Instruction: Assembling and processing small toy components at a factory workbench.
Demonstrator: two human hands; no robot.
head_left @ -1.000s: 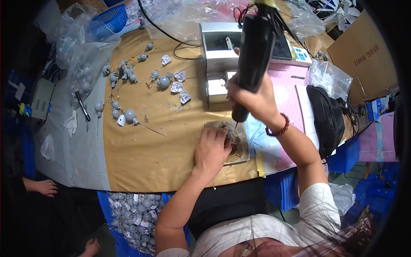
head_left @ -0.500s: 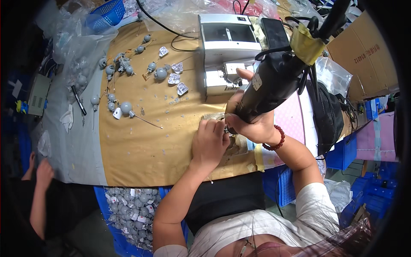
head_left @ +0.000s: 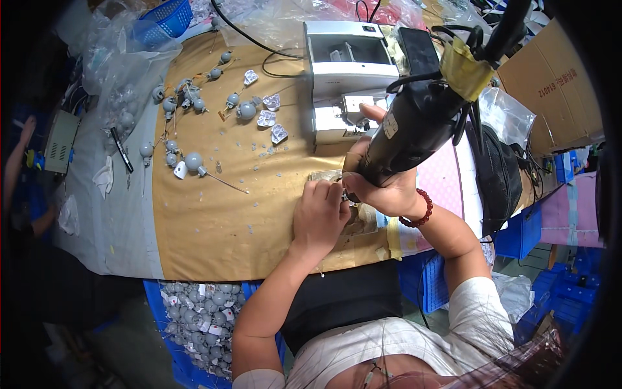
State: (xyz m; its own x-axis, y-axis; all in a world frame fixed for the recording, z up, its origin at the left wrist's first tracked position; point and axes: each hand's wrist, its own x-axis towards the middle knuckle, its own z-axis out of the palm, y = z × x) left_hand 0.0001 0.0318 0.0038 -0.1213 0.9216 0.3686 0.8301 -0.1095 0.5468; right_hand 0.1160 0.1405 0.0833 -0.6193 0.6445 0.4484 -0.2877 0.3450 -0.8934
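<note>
My right hand (head_left: 391,193), with a red bead bracelet at its wrist, is wrapped round a thick black electric screwdriver (head_left: 414,133) that hangs tilted from above. The tool's lower end comes down beside the fingertips of my left hand (head_left: 319,217). Those fingers are bent and pressed together at a small part, mostly hidden behind them and the tool. Under both hands lies a worn, flat block (head_left: 364,225) on the brown table covering. Just beyond them stands a white and grey machine (head_left: 350,71) with an open tray.
Grey ball-shaped parts with wires (head_left: 194,162) and clear plastic pieces (head_left: 272,102) lie left of the machine. A blue crate (head_left: 154,305) of grey balls stands below the table edge. A cardboard box (head_left: 551,91) is at right. Another person's arm (head_left: 19,149) shows at far left.
My hands and the screwdriver keep nearly the same place; the whole view has shifted slightly. At far left, the other person's hands have left the table edge, and an arm now reaches farther back.
</note>
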